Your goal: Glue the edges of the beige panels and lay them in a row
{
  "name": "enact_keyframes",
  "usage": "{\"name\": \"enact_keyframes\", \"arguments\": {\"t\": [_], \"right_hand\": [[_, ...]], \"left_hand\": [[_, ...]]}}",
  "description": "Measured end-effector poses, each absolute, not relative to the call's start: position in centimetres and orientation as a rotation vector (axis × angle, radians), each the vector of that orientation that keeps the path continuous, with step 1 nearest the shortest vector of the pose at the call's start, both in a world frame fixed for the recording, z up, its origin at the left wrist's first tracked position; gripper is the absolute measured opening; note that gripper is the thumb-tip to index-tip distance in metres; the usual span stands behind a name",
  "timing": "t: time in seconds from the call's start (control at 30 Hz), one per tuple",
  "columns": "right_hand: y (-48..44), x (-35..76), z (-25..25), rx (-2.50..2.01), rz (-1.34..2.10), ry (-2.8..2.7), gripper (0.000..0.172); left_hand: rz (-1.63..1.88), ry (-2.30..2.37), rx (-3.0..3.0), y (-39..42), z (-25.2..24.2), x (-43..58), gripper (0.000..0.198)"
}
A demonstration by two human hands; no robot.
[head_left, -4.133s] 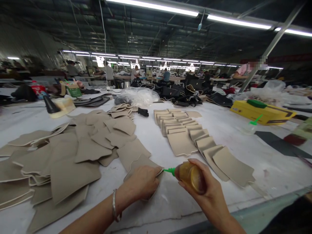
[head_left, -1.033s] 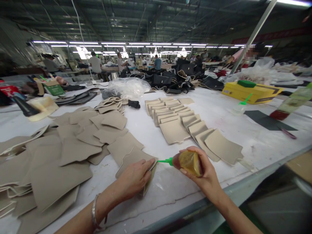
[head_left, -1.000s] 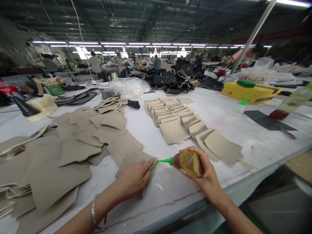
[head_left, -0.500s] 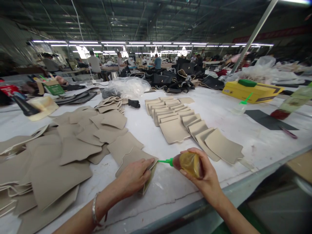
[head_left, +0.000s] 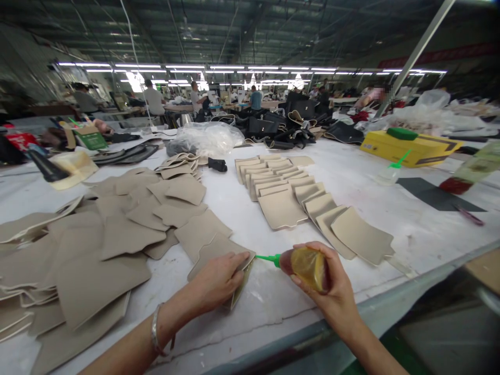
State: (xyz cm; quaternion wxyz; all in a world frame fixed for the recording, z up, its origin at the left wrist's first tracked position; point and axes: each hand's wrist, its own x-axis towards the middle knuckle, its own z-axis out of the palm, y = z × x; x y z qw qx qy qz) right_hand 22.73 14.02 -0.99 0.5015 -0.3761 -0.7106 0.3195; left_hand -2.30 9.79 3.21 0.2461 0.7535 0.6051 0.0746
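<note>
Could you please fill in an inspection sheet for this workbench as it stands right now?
Surface: white table, stained near the front edge.
Job's things: beige piece; glue bottle, green nozzle at that piece's edge.
Clutter: loose pile of beige pieces left; fanned row centre; yellow box, plastic bag, black sheet beyond.
Hands: left hand lies on the beige piece, grip hidden; right hand closed around the glue bottle.
Cables: white cord hanging at back left.
Surroundings: people at far benches; black bags heaped.

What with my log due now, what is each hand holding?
Left hand: fingers gripping the edge of a beige cut piece.
Right hand: closed around the amber squeeze bottle.
</note>
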Motion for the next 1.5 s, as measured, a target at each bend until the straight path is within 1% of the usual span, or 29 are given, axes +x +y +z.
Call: {"name": "enact_keyframes", "arguments": {"t": [0.37, 0.53, 0.7, 0.97, 1.1, 1.17, 1.23, 1.33, 1.4, 1.43, 1.5], "right_hand": [[13.9, 22.3, -0.8, -0.973, 0.846, -1.629, 0.05], [12.3, 22.2, -1.1, -1.047, 1.015, -1.556, 0.054], [9.4, 21.3, -1.1, -1.126, 1.088, -1.422, 0.055], [5.9, 20.6, -1.1, -1.151, 1.309, -1.178, 0.064], [6.3, 21.1, 0.0, -1.091, 1.515, -0.87, 0.063], [7.1, 21.8, 0.3, -1.023, 1.656, -0.631, 0.057], [8.1, 22.9, 0.3, -0.981, 1.754, -0.401, 0.05], [9.6, 24.5, 0.3, -0.924, 1.775, -0.103, 0.042], [10.4, 25.3, 0.7, -0.902, 1.745, 0.073, 0.039], [10.7, 25.6, 1.1, -0.9, 1.733, 0.146, 0.039], [11.2, 26.4, 1.8, -0.888, 1.708, 0.235, 0.04]], "left_hand": [[0.233, 1.639, 2.052, 9.7, 3.1, -2.4, 0.048], [0.248, 1.654, 2.043, 9.8, 2.9, -2.4, 0.047], [0.251, 1.678, 2.031, 9.8, 2.6, -2.5, 0.049], [0.265, 1.708, 1.989, 9.7, 3.0, -2.1, 0.05], [0.266, 1.714, 1.972, 9.6, 3.0, -2.2, 0.049], [0.307, 1.731, 1.934, 9.4, 3.1, -2.5, 0.045], [0.386, 1.859, 1.894, 9.3, 3.3, -3.1, 0.04], [0.474, 2.273, 1.846, 9.2, 3.5, -4.7, 0.039], [0.449, 2.461, 1.781, 9.5, 3.2, -6.2, 0.04], [0.426, 2.467, 1.74, 9.8, 2.9, -6.9, 0.037], [0.437, 2.32, 1.625, 10.4, 2.3, -8.2, 0.021]]}}
